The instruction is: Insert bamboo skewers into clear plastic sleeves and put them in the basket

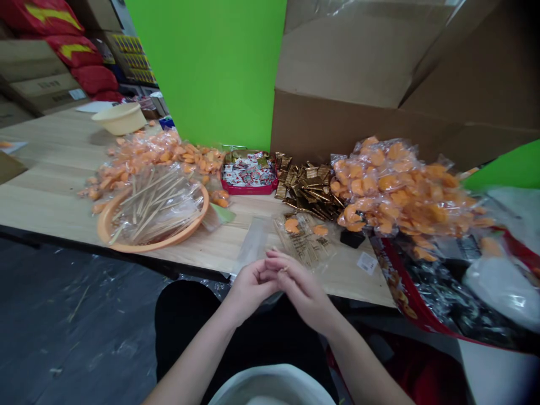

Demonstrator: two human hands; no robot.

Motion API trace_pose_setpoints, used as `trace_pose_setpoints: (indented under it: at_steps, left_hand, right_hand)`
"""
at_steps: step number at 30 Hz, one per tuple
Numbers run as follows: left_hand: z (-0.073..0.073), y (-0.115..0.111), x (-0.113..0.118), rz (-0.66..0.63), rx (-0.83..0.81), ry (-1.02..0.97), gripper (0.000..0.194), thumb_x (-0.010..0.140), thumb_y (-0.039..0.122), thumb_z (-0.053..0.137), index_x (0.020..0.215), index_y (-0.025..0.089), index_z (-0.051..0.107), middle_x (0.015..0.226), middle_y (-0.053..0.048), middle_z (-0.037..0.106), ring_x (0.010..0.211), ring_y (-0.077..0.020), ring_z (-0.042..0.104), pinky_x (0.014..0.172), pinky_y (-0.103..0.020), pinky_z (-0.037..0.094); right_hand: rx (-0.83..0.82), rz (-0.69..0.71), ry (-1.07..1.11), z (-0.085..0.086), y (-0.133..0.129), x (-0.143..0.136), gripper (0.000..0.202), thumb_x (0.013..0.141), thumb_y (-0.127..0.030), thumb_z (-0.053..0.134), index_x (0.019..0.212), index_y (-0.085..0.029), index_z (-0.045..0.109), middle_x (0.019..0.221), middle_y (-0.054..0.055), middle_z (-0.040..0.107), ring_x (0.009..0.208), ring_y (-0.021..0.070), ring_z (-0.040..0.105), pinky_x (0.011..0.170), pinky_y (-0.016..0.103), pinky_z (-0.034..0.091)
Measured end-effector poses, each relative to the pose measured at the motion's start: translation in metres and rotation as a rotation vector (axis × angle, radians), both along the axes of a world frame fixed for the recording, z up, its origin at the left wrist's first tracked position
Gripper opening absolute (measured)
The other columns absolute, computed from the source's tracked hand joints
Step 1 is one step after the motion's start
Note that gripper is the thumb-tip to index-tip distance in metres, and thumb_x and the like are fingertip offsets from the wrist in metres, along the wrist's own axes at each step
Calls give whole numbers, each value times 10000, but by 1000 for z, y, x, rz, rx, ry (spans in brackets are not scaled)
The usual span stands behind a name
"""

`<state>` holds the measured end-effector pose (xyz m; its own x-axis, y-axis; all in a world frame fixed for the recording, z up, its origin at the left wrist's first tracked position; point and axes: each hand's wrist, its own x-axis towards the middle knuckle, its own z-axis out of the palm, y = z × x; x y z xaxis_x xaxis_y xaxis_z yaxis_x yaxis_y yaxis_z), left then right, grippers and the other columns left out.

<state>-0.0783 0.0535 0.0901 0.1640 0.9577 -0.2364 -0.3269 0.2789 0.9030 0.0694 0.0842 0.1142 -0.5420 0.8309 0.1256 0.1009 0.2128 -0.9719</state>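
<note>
Left hand [250, 287]: was held at the front edge of the tabletop [219, 247], with its fingers bent inward.
Right hand [304, 293]: was angled in from the other side and met the left at the fingertips.
Fingers: were held together, hand against hand; whether anything was pinched between them could not be told.
Clear plastic bag [252, 244]: was laid flat just beyond the left fingers, its near end reaching the edge beside them.
Bagged thin sticks [306, 247]: were spread just beyond the right fingers, with two orange pieces [291, 226] seen at their far end.
Gold sachets [312, 183]: were heaped behind the sticks, close against the brown cardboard [320, 126].
Red tray [248, 190]: was set left of the sachets and filled with small printed packets [251, 170].
Orange basin [169, 242]: was placed well to the left, loaded with more bagged sticks [152, 205].
Wrapped orange pieces: were piled behind the basin [147, 147] and, higher, at the right [392, 185].
Small black container [352, 238]: was stood at the foot of the right pile, near a white label [367, 262].
Obstructions: the far side was closed off by the cardboard and a green panel [215, 67]; a white container [270, 369] was seen between the forearms.
</note>
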Motion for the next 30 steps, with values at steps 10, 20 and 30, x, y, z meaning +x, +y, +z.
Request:
trace_pose_setpoints:
  at_steps: [10, 20, 30]
  left_hand:
    - [-3, -9, -3, 141, 200, 462, 284, 756, 282, 632, 1025, 193, 605, 788, -19, 698, 768, -164, 649, 759, -268, 483]
    - [11, -9, -19, -85, 391, 348, 600, 707, 285, 693, 1260, 227, 466, 1272, -75, 536, 1183, -229, 475, 1016, -358, 339]
    - [13, -5, -3, 65, 175, 543, 210, 766, 374, 598, 861, 188, 620, 546, 59, 508, 525, -111, 558, 541, -215, 420]
  right_hand:
    - [-70, -112, -247, -5, 13, 6, 127, 815, -289, 536, 787, -182, 599, 776, 25, 595, 744, 151, 561, 654, 259, 446]
    - [420, 161, -456, 45, 24, 10, 108, 875, -202, 486, 895, -204, 592, 838, 11, 625, 788, 131, 553, 694, 233, 408]
    - [305, -174, -413, 41, 22, 6, 226, 842, -344, 521, 987, -175, 561, 838, 45, 608, 738, 146, 561, 622, 243, 434]
